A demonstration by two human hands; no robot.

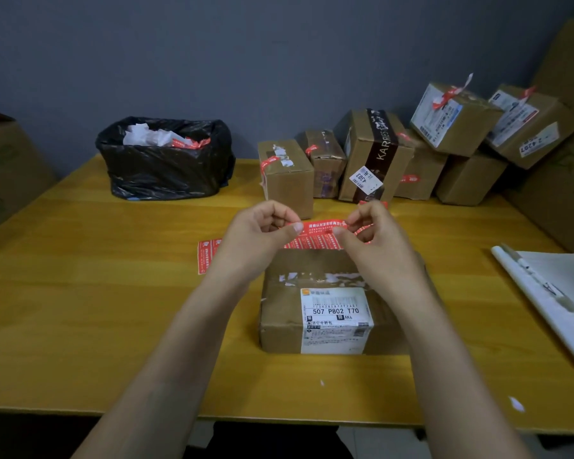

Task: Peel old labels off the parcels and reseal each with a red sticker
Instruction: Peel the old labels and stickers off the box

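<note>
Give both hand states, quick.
Left hand: pinches the red sticker at its left end.
Right hand: pinches the sticker's right end.

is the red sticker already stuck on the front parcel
No, the left hand and right hand pinch the red sticker, clear of the parcel.

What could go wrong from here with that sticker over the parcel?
1. The red sticker, pinched at its ends by the left hand and right hand, may curl and stick to itself.
2. The parcel still carries a white label; sealing now might skip peeling it.
3. Torn paper residue on top may weaken adhesion.
</note>
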